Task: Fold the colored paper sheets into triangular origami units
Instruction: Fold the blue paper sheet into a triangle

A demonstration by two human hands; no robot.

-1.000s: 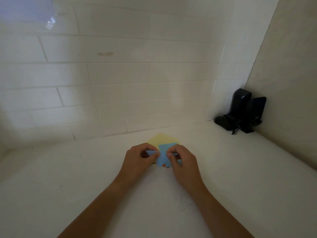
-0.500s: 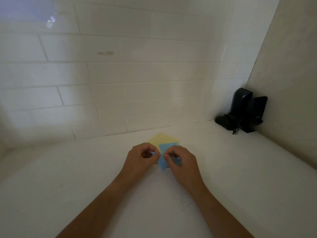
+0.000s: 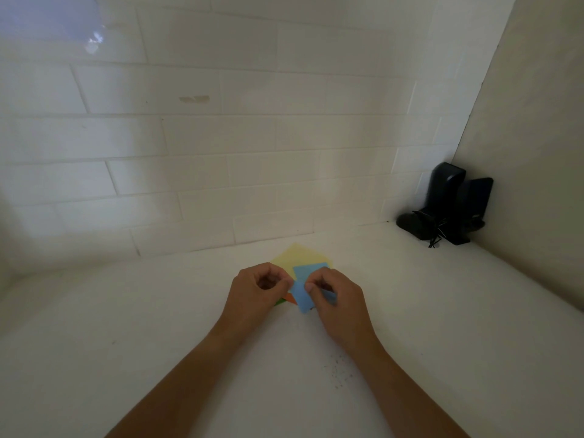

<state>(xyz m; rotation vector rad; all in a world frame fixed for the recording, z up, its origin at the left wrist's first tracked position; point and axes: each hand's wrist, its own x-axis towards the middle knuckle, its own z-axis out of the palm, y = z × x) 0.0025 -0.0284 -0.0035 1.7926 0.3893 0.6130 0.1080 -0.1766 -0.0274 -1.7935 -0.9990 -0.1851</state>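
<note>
A small, partly folded blue paper (image 3: 301, 297) sits between both my hands, just above the white counter. My left hand (image 3: 257, 290) pinches its left edge with curled fingers. My right hand (image 3: 336, 295) pinches its right side with thumb and fingers. Behind them lies a yellow sheet (image 3: 298, 256) with another blue sheet (image 3: 308, 269) on top. An orange sheet (image 3: 290, 299) and a green corner (image 3: 279, 301) peek out under my left hand. The rest of the stack is hidden by my hands.
The white counter (image 3: 158, 327) meets a white tiled wall (image 3: 221, 153) at the back and a plain wall on the right. Black objects with a cord (image 3: 448, 210) stand in the back right corner. Dark specks (image 3: 339, 371) dot the counter near my right forearm.
The blue paper has been folded narrower and now stands more upright between my fingertips. My hands have shifted slightly, and the orange and green sheets now show beneath.
</note>
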